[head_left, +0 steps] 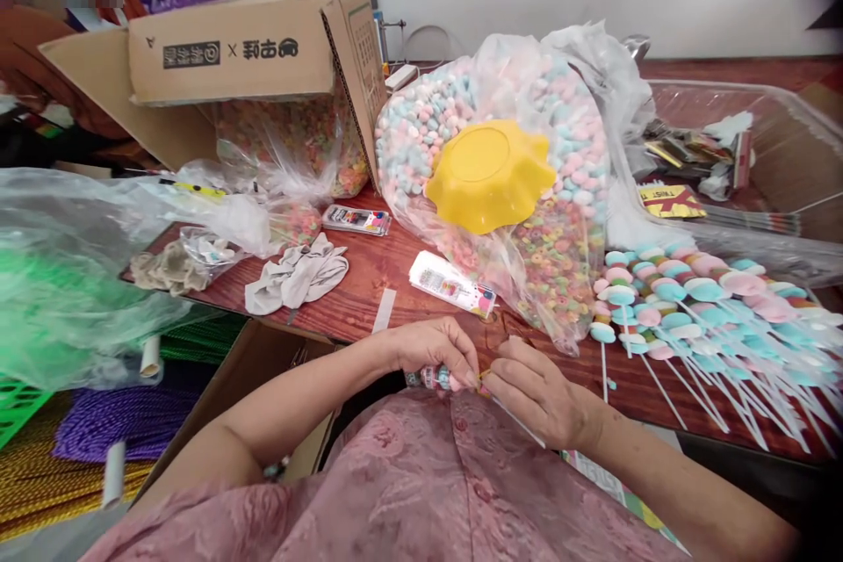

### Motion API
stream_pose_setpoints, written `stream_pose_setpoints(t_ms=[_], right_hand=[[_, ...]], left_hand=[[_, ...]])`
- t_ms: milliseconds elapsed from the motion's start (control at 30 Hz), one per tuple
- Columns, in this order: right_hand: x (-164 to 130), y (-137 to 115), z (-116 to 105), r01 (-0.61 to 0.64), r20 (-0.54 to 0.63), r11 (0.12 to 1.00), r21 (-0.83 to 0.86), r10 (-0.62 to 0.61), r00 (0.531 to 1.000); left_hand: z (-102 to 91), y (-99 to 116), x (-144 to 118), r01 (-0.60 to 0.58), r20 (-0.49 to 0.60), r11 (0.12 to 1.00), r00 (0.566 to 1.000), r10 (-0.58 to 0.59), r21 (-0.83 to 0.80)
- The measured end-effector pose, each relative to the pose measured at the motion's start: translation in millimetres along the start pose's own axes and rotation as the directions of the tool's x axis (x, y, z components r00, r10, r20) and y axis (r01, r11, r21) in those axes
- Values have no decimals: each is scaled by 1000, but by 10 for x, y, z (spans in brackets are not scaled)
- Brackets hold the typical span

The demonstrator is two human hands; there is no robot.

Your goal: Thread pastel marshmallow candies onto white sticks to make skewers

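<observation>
My left hand [431,349] is closed around a short row of pastel candy pieces [435,379] threaded on a thin white stick. My right hand [536,391] pinches that stick [520,424] and a small yellow ring candy at the fingertips, right against the left hand. Both hands meet at the near edge of the wooden table [375,281], above my pink patterned clothing. A pile of finished candy skewers [698,307] lies to the right of my right hand.
A big clear bag of pastel candies and coloured rings [527,272] stands behind my hands, a yellow bowl [491,174] upside down on it. A cardboard box [243,53], small packets, white gloves [299,274], a clear bin [744,158] and rolled cords at left surround it.
</observation>
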State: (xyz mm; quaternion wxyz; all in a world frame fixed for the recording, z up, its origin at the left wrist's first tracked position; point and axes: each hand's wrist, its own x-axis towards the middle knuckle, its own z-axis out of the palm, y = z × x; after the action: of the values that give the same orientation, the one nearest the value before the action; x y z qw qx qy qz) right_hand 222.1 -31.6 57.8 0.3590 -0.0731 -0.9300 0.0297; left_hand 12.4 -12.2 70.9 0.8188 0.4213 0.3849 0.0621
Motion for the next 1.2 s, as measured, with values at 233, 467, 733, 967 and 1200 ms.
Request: stream_pose_setpoints(t_ms=[233,467,733,967,1200], right_hand=[[-12,-45,72,-48,20,997,62,47,999],[-10,-40,98,-16,139,999,29,12,990],[227,-20,-33,-54,300,989,-135,92,949],[293,355,-132,-399,-48,887,-232,399,916],[413,201,-44,-699,115,580,418,729,674]], left_hand=[[-101,60,29,59,169,990,982,-81,131],[-118,137,42,-7,300,961,950,-80,277],[-352,664,-235,-211,143,750,977,156,626],[214,654,-504,-514,268,592,849,456,621],[-16,374,52,-578,-320,751,680,659,318]])
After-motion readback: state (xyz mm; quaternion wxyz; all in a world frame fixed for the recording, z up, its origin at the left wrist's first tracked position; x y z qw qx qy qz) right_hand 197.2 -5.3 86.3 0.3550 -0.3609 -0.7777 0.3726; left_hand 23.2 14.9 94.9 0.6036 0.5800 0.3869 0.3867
